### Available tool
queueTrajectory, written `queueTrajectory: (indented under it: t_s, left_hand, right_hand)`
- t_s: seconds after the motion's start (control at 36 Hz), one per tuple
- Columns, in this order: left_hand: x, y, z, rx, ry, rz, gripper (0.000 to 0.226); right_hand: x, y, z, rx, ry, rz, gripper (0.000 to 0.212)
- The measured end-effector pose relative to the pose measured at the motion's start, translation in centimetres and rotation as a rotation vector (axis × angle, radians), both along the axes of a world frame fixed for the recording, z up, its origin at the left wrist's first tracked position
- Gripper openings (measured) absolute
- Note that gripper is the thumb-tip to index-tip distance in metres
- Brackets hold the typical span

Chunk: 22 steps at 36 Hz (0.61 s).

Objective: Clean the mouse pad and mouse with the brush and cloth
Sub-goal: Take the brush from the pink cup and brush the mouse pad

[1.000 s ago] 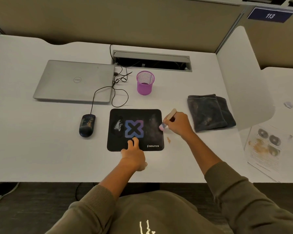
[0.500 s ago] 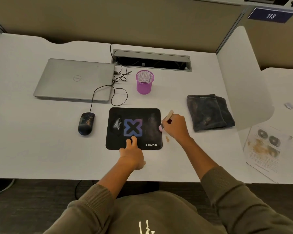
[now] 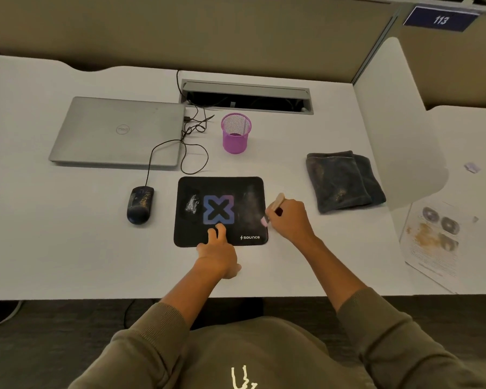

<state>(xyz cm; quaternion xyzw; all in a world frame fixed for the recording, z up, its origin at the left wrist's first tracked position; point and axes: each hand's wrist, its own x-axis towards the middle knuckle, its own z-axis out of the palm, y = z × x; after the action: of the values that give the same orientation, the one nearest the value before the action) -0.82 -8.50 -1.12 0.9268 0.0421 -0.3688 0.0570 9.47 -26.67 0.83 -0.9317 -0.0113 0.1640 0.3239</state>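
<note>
A black mouse pad (image 3: 188, 234) with a blue X logo lies in the middle of the white desk, with pale dust smears on its left and right parts. My left hand (image 3: 218, 252) presses two fingers on its near edge. My right hand (image 3: 291, 220) grips a small brush (image 3: 275, 204) with a wooden handle, its pink bristle end touching the pad's right edge. A dark wired mouse (image 3: 140, 204), speckled with dirt, sits on the desk left of the pad. A folded dark grey cloth (image 3: 343, 181) lies to the right.
A shut silver laptop (image 3: 118, 131) lies at the back left, the mouse cable looping beside it. A purple mesh cup (image 3: 235, 133) stands behind the pad. A white divider (image 3: 399, 122) bounds the desk on the right, with stained paper (image 3: 432, 234) beyond it.
My right hand has shifted the brush slightly along the pad's right edge. The small brown speck on the desk beside the pad is no longer visible. My left hand stays put.
</note>
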Motion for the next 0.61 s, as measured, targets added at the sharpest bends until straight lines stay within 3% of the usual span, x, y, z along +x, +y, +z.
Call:
queueTrajectory:
  t_s: [0.19,0.28,0.36,0.47,0.61]
  left_hand:
    - [-0.1,0.2,-0.2,-0.016,-0.011,-0.005,0.064]
    - [-0.1,0.2,-0.3,-0.016,-0.005,-0.010,0.064]
    - [-0.1,0.2,-0.2,-0.013,-0.003,-0.012,0.065]
    - [-0.1,0.3,-0.3,-0.018,-0.011,-0.013,0.068]
    - [-0.2,0.3,-0.4,-0.015,-0.011,-0.021,0.068]
  right_hand:
    - [-1.2,-1.2,0.3,-0.311,0.188,0.172,0.032]
    - [-1.5,-1.6,0.4,-0.121,0.031,0.046,0.023]
    - [-2.2,-1.2,0.1,0.036,0.085,0.096,0.015]
    - [-3.1,-2.3,-1.1,-0.073,0.066,0.167,0.024]
    - [-3.5,-3.7,-1.1,0.002,-0.005,-0.027,0.018]
